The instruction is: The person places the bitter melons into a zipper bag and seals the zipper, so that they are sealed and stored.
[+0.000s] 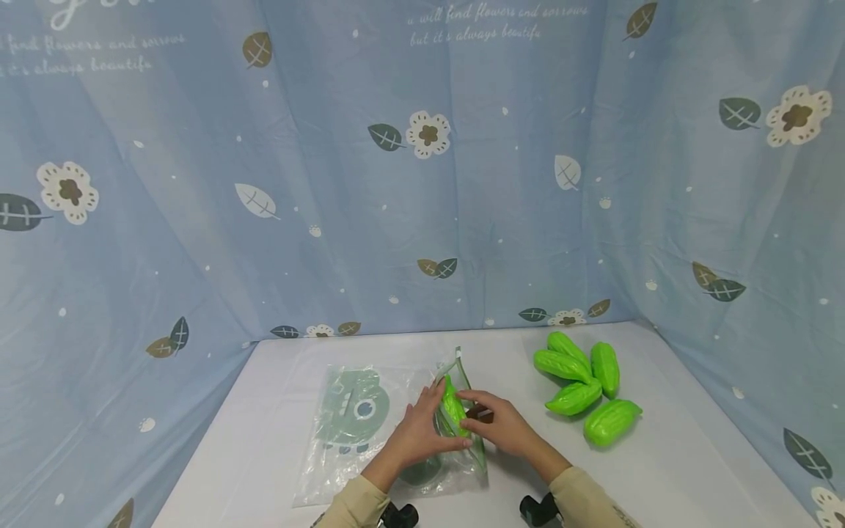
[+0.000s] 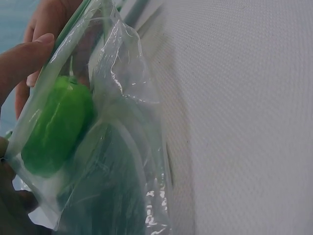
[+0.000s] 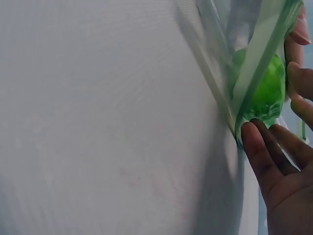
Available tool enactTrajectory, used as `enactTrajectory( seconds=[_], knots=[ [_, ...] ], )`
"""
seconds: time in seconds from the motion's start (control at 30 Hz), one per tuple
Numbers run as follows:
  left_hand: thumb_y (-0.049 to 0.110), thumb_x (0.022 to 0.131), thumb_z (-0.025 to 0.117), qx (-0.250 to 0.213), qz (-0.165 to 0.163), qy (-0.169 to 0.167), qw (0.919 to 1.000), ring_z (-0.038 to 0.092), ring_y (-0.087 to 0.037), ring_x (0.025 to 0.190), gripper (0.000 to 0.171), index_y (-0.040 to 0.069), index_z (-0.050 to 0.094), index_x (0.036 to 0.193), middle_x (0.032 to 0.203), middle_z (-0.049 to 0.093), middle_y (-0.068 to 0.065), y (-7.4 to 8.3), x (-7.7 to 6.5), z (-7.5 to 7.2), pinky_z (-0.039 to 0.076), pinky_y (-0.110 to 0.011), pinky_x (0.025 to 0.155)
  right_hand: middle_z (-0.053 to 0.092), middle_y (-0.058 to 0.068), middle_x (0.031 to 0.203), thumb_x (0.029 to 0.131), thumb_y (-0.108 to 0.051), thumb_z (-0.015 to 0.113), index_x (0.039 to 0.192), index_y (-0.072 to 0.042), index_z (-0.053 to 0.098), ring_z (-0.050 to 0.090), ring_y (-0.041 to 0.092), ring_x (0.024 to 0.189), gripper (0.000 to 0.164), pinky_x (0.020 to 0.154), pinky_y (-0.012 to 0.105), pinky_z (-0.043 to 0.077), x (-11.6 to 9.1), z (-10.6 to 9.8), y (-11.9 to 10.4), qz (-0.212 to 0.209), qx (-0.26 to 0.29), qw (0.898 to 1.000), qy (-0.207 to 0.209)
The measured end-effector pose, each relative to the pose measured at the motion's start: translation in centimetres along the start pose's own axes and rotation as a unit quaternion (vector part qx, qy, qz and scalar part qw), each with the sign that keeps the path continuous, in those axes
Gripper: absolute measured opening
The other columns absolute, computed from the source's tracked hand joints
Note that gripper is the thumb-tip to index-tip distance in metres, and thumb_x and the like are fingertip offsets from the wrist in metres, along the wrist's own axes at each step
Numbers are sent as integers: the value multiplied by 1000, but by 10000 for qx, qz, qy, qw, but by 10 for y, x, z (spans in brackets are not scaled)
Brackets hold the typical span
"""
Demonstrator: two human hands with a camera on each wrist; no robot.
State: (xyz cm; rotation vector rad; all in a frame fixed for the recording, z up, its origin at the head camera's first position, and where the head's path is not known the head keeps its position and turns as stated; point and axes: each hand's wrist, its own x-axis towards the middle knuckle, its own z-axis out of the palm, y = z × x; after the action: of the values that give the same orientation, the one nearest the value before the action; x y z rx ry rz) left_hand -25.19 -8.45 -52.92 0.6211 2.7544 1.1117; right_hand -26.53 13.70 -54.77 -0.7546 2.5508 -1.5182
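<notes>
A clear zip bag [image 1: 383, 469] with a green printed figure lies on the table, its mouth standing spread at the right end. My left hand [image 1: 422, 429] holds the bag around its mouth, thumb toward me and fingers at the far side. A bright green ridged bitter melon [image 1: 452, 408] sits within the mouth; in the left wrist view the bitter melon [image 2: 61, 125] shows through the plastic, stem upward. My right hand [image 1: 505, 425] grips the melon from the right with thumb and fingers. In the right wrist view, the right hand's fingertips [image 3: 254, 134] are right at the bag's rim.
Several more green bitter melons [image 1: 573, 398] lie in a loose cluster on the right side of the white table [image 1: 521, 499]. A blue printed curtain [image 1: 356, 220] hangs behind the table and along both sides.
</notes>
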Motion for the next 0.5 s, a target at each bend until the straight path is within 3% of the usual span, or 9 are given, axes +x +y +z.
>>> enactTrajectory(
  seconds=[0.33, 0.5],
  knots=[
    [63, 77, 80, -19, -120, -79, 9999, 23, -43, 151, 118, 12, 19, 164, 164, 27, -22, -2, 0, 0, 18, -71, 116, 59, 11, 140, 99, -22, 69, 143, -10, 59, 68, 27, 107, 46, 88, 31, 58, -14, -15, 5, 140, -53, 9995, 270],
    [63, 77, 81, -24, -111, -85, 9999, 22, -43, 151, 119, 9, 20, 164, 164, 27, -22, -1, 1, 0, 17, -71, 117, 61, 11, 137, 99, -18, 69, 141, -9, 60, 68, 25, 105, 44, 86, 31, 59, -23, -26, 7, 90, -122, 9989, 453]
  ],
)
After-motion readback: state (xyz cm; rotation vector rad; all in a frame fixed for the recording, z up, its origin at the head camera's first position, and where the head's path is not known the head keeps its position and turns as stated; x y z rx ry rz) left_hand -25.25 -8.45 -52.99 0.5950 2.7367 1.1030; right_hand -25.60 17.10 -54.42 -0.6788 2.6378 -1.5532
